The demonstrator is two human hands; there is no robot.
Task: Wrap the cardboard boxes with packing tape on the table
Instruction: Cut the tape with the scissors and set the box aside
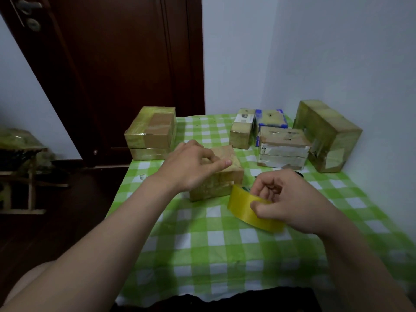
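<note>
From the head view, we take the box [219,183] in the middle of the counter [213,244] as our landmark. It is the one we are working on, and its faces already carry a dull yellowish sheen of tape. The left grip [193,163] rests on top of this box with the fingers bent and the tips and thumb down on the lid. It wraps round nothing, and we judge it is there to pin the box so it cannot slide while tape is drawn.

The right grip [286,203] hovers just right of the box and nearer us, closed on the roll [242,200]. The thumb presses the outer face and the fingers hook into the core. The roll tilts toward the box, close to its near right corner, probably to keep the tape run short. Whether a strip joins them, we cannot tell.

Behind the box to the left sits a stack [150,134], and behind it to the right are more taped boxes [283,143].
</note>
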